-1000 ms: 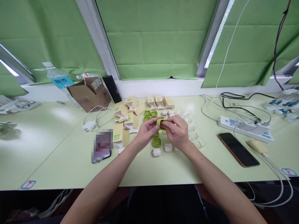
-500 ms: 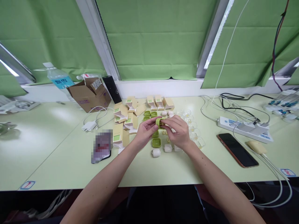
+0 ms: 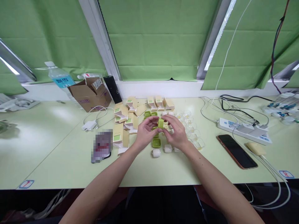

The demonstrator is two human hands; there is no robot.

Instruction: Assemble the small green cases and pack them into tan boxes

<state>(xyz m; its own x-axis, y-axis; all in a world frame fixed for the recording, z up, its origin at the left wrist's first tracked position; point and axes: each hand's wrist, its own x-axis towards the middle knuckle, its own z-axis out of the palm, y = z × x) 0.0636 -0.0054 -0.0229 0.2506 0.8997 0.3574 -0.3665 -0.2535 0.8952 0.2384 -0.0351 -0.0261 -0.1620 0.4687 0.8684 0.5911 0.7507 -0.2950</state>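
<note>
Between my two hands, above the table, is a small green square plastic case (image 3: 160,123). My left hand (image 3: 146,129) pinches its left side with thumb and fingers. From the right, the fingertips and thumb of my right hand (image 3: 175,130) close on the same case. Below and behind it stand several more green cases (image 3: 156,143) in a column. White rounded pieces (image 3: 156,153) lie in front and to the right. Clear plastic covers (image 3: 199,142) are grouped to the right of my right hand. Small yellow parts under my hands are mostly hidden.
Opened cream-coloured boxes (image 3: 121,137) stand to the left and behind. Farther back are a brown carton (image 3: 90,95), a black cylinder (image 3: 112,88) and a water bottle (image 3: 60,79). On the right lie a phone (image 3: 237,151), a power strip (image 3: 244,130) and loose cables.
The green case has turned in my hands, so its outer face now shows instead of its open side. My right hand has shifted slightly, with its fingers now at the case's edge.
</note>
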